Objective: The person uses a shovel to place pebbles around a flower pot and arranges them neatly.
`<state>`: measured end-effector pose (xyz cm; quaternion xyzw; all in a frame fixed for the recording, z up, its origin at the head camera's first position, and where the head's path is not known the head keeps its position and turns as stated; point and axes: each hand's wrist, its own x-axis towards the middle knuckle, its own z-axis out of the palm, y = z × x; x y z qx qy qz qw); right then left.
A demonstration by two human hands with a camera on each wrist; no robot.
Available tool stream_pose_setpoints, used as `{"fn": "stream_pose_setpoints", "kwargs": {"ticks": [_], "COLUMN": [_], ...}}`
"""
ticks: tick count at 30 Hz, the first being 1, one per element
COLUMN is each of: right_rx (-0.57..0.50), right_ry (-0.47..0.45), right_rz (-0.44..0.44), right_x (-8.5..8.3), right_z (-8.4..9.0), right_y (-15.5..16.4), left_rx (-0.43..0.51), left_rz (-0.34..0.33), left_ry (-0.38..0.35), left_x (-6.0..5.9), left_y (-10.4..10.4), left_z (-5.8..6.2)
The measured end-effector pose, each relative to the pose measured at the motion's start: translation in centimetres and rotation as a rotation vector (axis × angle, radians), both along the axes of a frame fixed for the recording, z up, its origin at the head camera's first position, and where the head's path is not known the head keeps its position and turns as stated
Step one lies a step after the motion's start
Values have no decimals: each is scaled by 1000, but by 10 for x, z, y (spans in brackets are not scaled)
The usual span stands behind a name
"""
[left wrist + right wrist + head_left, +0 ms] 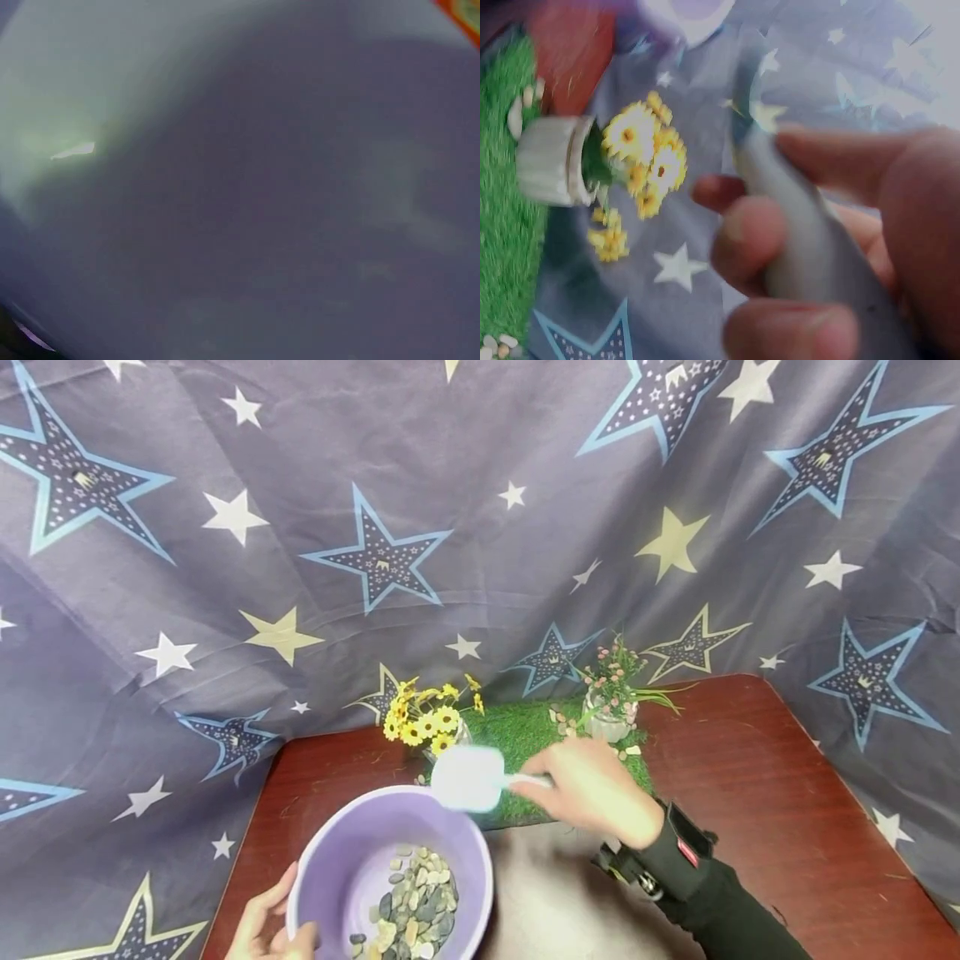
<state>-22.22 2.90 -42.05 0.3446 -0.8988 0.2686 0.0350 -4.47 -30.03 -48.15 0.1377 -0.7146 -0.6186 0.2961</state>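
A purple basin (390, 810) stands at the front left, holding a pile of pebbles (420, 902) in grey, tan and cream. My left hand (273, 918) grips the basin's near-left rim with fingers and thumb. The basin's purple wall (262, 195) fills nearly all of the left wrist view. Above the basin's far-right rim, my right hand (592, 781) holds a white scoop (468, 777) by its handle. In the right wrist view, fingers (754, 240) curl round the pale handle (795, 217). The scoop's bowl is overexposed in the head view, so its contents do not show.
Behind the scoop lies a green turf mat (517, 735). On it stand a white pot of yellow flowers (427, 722) and a pot of pink flowers (611, 714) with stones round it. The reddish-brown table (735, 777) backs onto a star-patterned curtain (480, 568).
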Motion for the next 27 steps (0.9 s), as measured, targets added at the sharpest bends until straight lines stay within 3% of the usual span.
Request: {"fn": "stream_pose_setpoints", "kwargs": {"ticks": [1,3,7,9,12,17,21,22,27], "right_rx": [10,51,176,251,350,374,403,410,392], "right_ry": [13,37,190,294,484,671,705,697,580], "right_rz": [20,58,57,21,-54,-116,-76,-64,15], "right_x": [7,19,38,47,59,72,73,73,72], "right_z": [-2,-7,-29,-42,-63,-94,-103,-103,-96], "right_y": [1,-1,-13,-24,-42,-64,-65,-64,-57], "left_rx": [-29,-105,-378,-468,-517,-567,-610,-610,-608], "left_rz": [117,218,323,306,244,197,201,204,201], "left_ry": [-14,-59,-67,-33,22,101,167,156,131], "left_x": [-4,-11,-23,-24,-22,-20,-23,-23,-24], "left_y": [20,48,86,95,103,112,117,117,117], "left_z": [7,22,34,33,31,26,22,21,20]}}
